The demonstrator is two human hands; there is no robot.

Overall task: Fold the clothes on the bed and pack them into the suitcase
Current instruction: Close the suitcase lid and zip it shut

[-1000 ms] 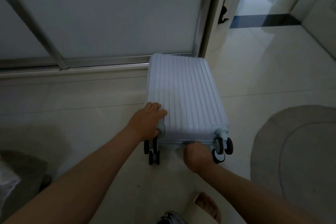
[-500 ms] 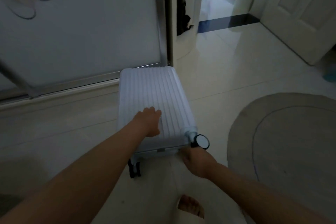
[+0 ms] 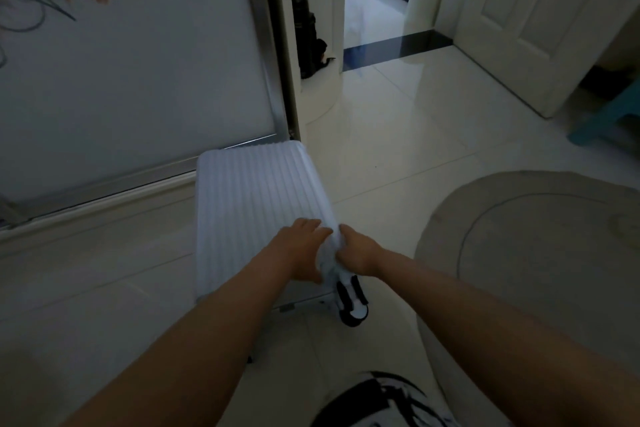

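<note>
While the ribbed white suitcase (image 3: pixel 252 215) lies on the tiled floor (image 3: pixel 398 135), both hands grip its right edge: left hand (image 3: pixel 301 251) on top, right hand (image 3: pixel 358 253) beside it.

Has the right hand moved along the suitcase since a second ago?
Yes. The right hand left the wheeled end and now grips the suitcase's right edge, nearer the sliding door track, opposite the left hand.

The suitcase (image 3: pixel 256 215) has a hard shell, probably plastic, with fine ribs and a soft matt look. The floor (image 3: pixel 408 135) is of glossy tiles that reflect light. The round rug (image 3: pixel 540 253) looks like matt cloth. The sliding door (image 3: pixel 138 80) has frosted glass in a metal frame.
</note>
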